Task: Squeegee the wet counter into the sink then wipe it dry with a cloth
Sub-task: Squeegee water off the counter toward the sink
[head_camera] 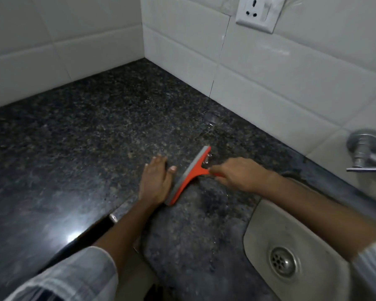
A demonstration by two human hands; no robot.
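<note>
Squeegee (188, 175) lies with its blade on the wet counter (96, 137), just left of the sink (269, 224). My right hand (239, 173) is closed around its orange handle; my left hand (155, 183) rests flat, fingers open, beside the blade. It looks light and stiff, so I think the handle is the right grip.
</note>
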